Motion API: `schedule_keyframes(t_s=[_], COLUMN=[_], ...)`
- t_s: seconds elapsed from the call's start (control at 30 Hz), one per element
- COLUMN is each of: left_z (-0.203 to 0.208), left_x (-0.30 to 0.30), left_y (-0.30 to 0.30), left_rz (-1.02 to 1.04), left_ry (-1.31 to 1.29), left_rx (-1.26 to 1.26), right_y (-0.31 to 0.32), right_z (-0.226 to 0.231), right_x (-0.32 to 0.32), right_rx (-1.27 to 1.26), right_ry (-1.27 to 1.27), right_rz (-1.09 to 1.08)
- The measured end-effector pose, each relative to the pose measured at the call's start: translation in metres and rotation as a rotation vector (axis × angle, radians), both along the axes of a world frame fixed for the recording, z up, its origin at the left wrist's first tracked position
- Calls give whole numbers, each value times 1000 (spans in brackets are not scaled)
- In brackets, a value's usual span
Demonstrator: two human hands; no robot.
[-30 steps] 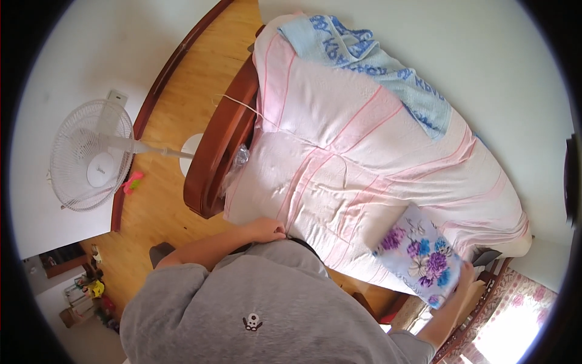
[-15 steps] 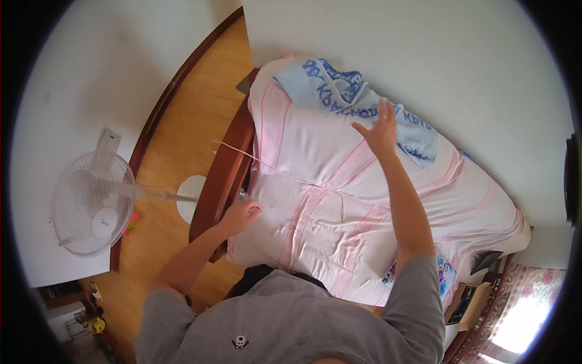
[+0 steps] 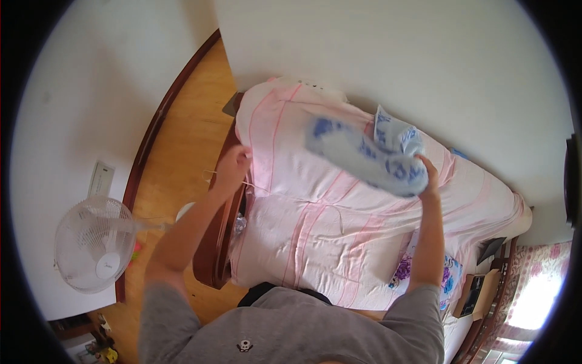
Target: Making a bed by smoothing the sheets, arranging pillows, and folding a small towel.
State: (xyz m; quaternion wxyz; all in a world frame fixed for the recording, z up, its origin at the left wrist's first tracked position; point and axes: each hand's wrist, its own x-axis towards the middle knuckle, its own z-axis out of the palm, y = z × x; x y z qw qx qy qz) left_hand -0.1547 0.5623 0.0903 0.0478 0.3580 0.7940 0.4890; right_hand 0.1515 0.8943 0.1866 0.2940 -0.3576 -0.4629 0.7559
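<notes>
My right hand (image 3: 428, 176) grips one end of a light blue towel (image 3: 371, 159) with darker blue lettering. The towel is lifted off the bed and blurred by motion, its loose part stretching leftward. Over the bed's left edge, my left hand (image 3: 235, 164) has its fingers curled closed; whether anything is inside them is hidden. A white bedspread (image 3: 267, 242) with pink stripes covers the bed beneath both hands. A thin white cord (image 3: 285, 196) lies across it, passing near my left hand.
A white standing fan (image 3: 96, 242) stands left of the dark red wooden bed frame (image 3: 212, 255). A purple and blue floral cloth (image 3: 448, 273) lies by my right forearm. Farther right is an open cardboard box (image 3: 479, 294). A pale wall (image 3: 388, 48) runs along the far side.
My right hand, earlier open over the towel, has taken hold of it, lifted it from the far edge and moved right and nearer. My left hand has moved farther away along the bed's edge.
</notes>
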Motion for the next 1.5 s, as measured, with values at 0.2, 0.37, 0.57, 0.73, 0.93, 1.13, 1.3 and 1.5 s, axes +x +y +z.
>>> schedule_keyframes(t_s=[0.2, 0.37, 0.57, 0.73, 0.93, 1.13, 1.3, 1.5], left_z=[25, 55, 36, 2, 38, 45, 40, 50], left_x=[-73, -80, -104, -150, -165, -173, -182, -200], left_y=[84, 136, 175, 171, 177, 172, 168, 159], left_rz=[87, -13, 154, 154, 41, -68, -184, -176], left_ry=[616, 305, 271, 270, 55, -266, -200, -185], left_rx=[15, -505, -519, -414, -519, -481, -452, -321], right_y=[51, 58, 63, 75, 138, 138, 138, 152], right_z=[-15, -37, -42, -48, -57, -11, 0, -3], right_x=[54, -15, -80, -87, -73, -80, -69, -86], right_rx=[541, 1261, 1532, 1376, 1309, 986, 640, 811], right_ry=[-954, -829, -1031, -1143, -1224, -1048, -858, -955], right_rz=[765, 192, 137, 46, 205, 486, 554, 343])
